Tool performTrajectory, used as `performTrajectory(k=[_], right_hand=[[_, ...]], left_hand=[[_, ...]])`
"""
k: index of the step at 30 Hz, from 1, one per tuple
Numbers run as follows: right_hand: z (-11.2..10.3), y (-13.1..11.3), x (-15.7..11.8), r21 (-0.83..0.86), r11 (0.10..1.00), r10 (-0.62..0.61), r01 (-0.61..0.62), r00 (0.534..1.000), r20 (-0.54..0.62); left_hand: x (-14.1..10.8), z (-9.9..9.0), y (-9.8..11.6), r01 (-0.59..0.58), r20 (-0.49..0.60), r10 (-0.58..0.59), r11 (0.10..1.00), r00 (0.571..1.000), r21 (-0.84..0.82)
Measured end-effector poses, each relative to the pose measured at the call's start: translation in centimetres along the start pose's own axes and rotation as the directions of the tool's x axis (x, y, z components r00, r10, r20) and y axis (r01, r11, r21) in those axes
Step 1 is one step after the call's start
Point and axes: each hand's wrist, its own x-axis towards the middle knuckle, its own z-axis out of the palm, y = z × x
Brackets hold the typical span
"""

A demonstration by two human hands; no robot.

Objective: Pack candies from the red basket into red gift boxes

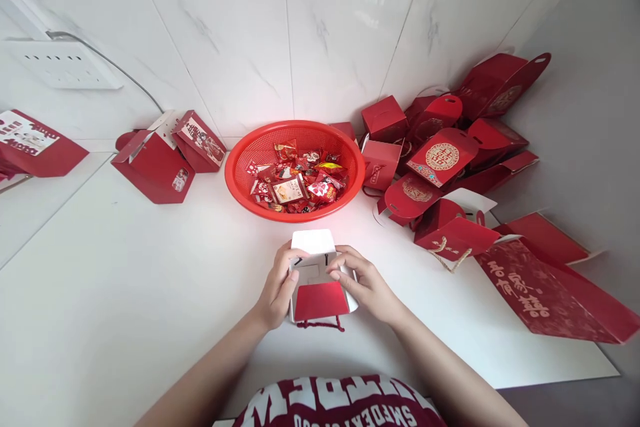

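Observation:
A small red gift box (321, 301) with a white inside stands on the white table in front of me, its top open. One white flap sticks up at the far side, and a red flap lies at the near side with a dark red cord handle (320, 325) hanging below it. My left hand (281, 285) is closed round the box's left side, thumb at the rim. My right hand (366, 280) holds the right side, its thumb and fingers bent over the edge. Just beyond the box sits a red plastic basket (235, 177) with wrapped sweets (290, 190) in it.
To the right lies a heap of red gift boxes (443, 157), with a large red bag (555, 293) nearer me. More red boxes (160, 163) stand at the left, beside another red box (50, 147). A tiled wall (240, 33) with a socket strip (63, 65) closes the back.

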Motion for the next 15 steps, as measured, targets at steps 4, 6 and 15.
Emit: performTrajectory(k=[4, 6, 15], right_hand=[[-0.5, -0.1, 0.0, 0.03, 0.999, 0.007, -0.009, 0.997, 0.082], [-0.9, -0.2, 0.0, -0.04, 0.999, 0.017, -0.012, 0.99, 0.14], [-2.3, -0.9, -0.6, -0.368, 0.915, -0.084, 0.165, 0.97, 0.227]], left_hand=[[-0.2, 0.1, -0.8, 0.034, -0.015, -0.034, 0.999, 0.999, -0.006], [-0.2, 0.1, -0.9, 0.052, -0.03, -0.052, 0.999, 0.998, 0.009], [-0.2, 0.0, -0.6, 0.032, -0.07, -0.025, 0.994, 0.997, 0.105]])
